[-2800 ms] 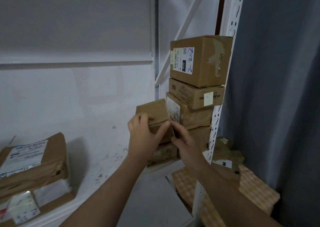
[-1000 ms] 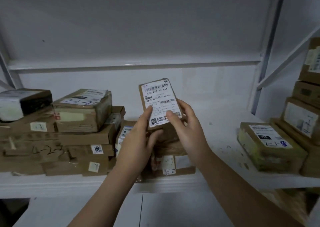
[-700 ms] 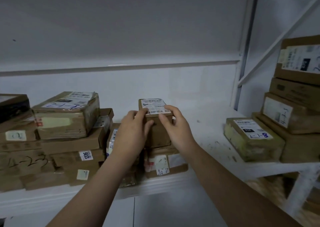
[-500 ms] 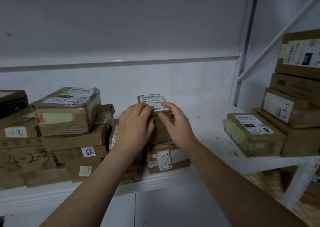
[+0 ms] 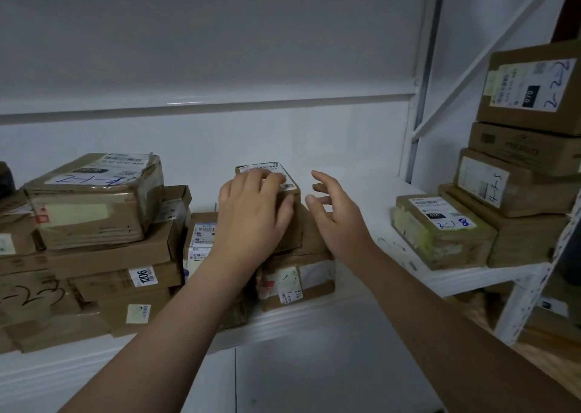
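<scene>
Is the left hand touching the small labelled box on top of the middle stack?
Touching. The head view shows the left hand gripping the small box: its fingers lie over the top label and its thumb presses the front face.

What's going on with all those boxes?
A person is working at a white shelf. Their left hand holds a small parcel that sits on top of the middle pile, fingers curled over its top. The right hand is open beside it, touching nothing. Other parcels are stacked on either side.
</scene>
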A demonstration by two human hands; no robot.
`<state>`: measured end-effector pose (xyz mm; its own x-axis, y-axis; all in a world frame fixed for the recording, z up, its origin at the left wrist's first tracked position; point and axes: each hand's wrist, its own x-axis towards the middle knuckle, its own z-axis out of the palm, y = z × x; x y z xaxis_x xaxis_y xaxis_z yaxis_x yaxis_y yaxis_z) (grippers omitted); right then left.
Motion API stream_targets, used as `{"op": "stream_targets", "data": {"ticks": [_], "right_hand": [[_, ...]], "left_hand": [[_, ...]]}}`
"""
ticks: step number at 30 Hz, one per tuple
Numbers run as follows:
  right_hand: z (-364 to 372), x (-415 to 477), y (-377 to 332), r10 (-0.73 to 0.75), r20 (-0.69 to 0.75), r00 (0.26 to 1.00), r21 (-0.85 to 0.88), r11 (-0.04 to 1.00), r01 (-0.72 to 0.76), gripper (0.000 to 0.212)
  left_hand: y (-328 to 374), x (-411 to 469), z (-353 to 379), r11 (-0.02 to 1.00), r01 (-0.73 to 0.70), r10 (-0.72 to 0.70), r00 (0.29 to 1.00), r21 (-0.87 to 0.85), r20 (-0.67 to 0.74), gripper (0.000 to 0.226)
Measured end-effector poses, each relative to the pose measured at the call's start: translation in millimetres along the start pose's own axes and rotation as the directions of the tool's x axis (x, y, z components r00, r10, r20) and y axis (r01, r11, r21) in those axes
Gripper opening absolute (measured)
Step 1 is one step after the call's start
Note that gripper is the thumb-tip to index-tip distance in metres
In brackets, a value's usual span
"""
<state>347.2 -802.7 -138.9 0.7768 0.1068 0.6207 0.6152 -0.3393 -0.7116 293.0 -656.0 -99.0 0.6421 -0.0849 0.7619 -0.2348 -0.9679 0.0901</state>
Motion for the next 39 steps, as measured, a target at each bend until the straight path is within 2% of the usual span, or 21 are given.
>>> {"op": "stream_targets", "data": {"ticks": [5, 10, 15, 18, 22, 24, 26, 28, 31, 34, 37, 39], "right_hand": [[-38, -6, 13, -0.023, -0.069, 0.997, -0.091, 0.996, 0.017, 0.038], [-90, -17, 40, 0.003, -0.146, 0.989, -0.198, 0.98, -0.032, 0.03], [-144, -44, 85, 0.101, -0.169, 0.98, -0.306, 0.94, -0.15, 0.028], [-172, -61, 110, 0.188, -0.153, 0.97, -0.314, 0.922, -0.228, 0.031], [-209, -70, 137, 0.27, -0.223, 0.937, -0.327, 0.885, -0.333, 0.033], [-223, -72, 147, 0.302, -0.243, 0.922, -0.309, 0.877, -0.369, 0.035], [-233, -73, 157, 0.33, -0.243, 0.912, -0.274, 0.879, -0.391, 0.038], [-239, -74, 165, 0.348, -0.227, 0.91, -0.228, 0.889, -0.397, 0.041], [-239, -79, 171, 0.377, -0.201, 0.904, -0.071, 0.915, -0.397, 0.044], [-235, -83, 171, 0.397, -0.224, 0.89, 0.122, 0.918, -0.378, 0.049], [-232, -81, 165, 0.381, -0.217, 0.899, 0.193, 0.919, -0.343, 0.033], [-230, -80, 161, 0.375, -0.16, 0.913, 0.235, 0.913, -0.334, 0.023]], "left_hand": [[33, 4, 6, 0.994, -0.043, 0.044, 0.999, -0.099, 0.008, 0.029], [81, 5, 32, 0.969, -0.093, 0.1, 0.995, -0.231, 0.021, 0.029], [132, -3, 95, 0.932, 0.01, 0.076, 0.972, -0.362, 0.224, 0.033], [155, -12, 145, 0.89, 0.186, -0.008, 0.919, -0.416, 0.393, 0.042], [196, -2, 193, 0.739, 0.533, -0.199, 0.756, -0.411, 0.623, 0.061], [217, 11, 209, 0.587, 0.684, -0.289, 0.677, -0.434, 0.677, 0.067], [231, 21, 222, 0.423, 0.779, -0.357, 0.613, -0.463, 0.705, 0.073], [238, 22, 231, 0.36, 0.805, -0.371, 0.587, -0.471, 0.719, 0.067], [240, 15, 236, 0.26, 0.794, -0.36, 0.608, -0.549, 0.708, 0.042], [241, 0, 227, 0.152, 0.742, -0.379, 0.654, -0.653, 0.655, 0.028], [241, -21, 215, 0.118, 0.655, -0.403, 0.718, -0.746, 0.567, 0.019], [238, -36, 205, 0.118, 0.596, -0.419, 0.755, -0.794, 0.505, 0.022]]}}
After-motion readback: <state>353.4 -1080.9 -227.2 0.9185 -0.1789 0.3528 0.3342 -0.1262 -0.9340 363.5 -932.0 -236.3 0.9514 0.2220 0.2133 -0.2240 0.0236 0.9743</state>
